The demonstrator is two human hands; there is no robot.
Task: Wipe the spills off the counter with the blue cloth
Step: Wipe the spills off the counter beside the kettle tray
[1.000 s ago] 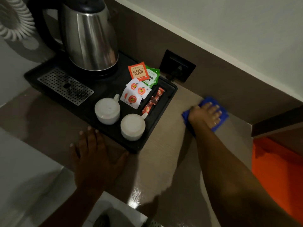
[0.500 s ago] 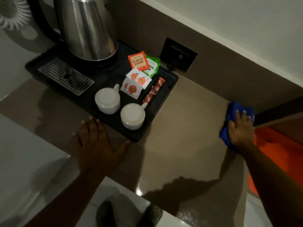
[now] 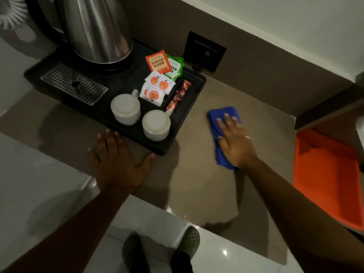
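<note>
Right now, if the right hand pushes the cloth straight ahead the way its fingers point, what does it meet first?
The right hand lies flat on the blue cloth, fingers pointing up and slightly left. That line crosses bare counter, then probably meets the back wall near the black socket plate, passing just right of the tray. Depth is uncertain.

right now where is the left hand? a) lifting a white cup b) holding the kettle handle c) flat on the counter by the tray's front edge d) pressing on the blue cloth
c: the left hand lies palm down, fingers spread, on the counter just in front of the black tray, while the right hand is the one pressing on the blue cloth.
</note>
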